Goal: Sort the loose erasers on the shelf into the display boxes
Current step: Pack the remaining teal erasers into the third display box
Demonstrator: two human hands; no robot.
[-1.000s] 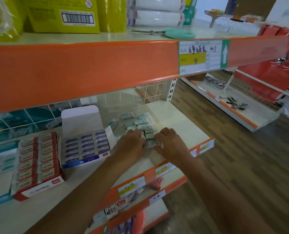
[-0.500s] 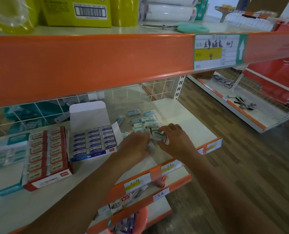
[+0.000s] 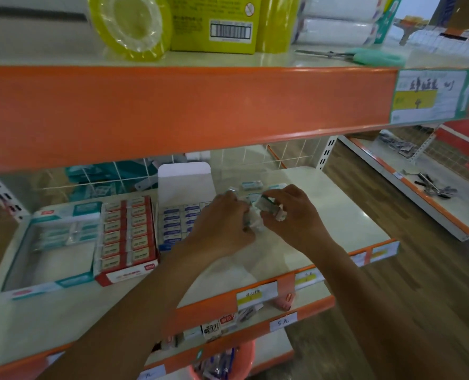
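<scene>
Down at the front, the paper price tags (image 3: 256, 294) are sitting on the orange lip, and both forearms are reaching in over them. The left hand (image 3: 222, 223) is curling its fingers round a bunch of erasers (image 3: 255, 219), gripping it from the left, while the right hand (image 3: 293, 218) is pinching the same bunch from the other side, thumb and fingers clamped on the wrapped pieces. The bunch is being held over the cream shelf (image 3: 337, 209), right of the boxes. The left hand is partly hiding the blue display box (image 3: 173, 223); the red display box (image 3: 126, 237) is sitting just beside it, with the teal display box (image 3: 49, 250) beyond. Just behind the hands, loose erasers (image 3: 251, 185) are lying on the shelf. Up top, a yellow tape roll (image 3: 130, 26) and scissors (image 3: 365, 56) are resting.
</scene>
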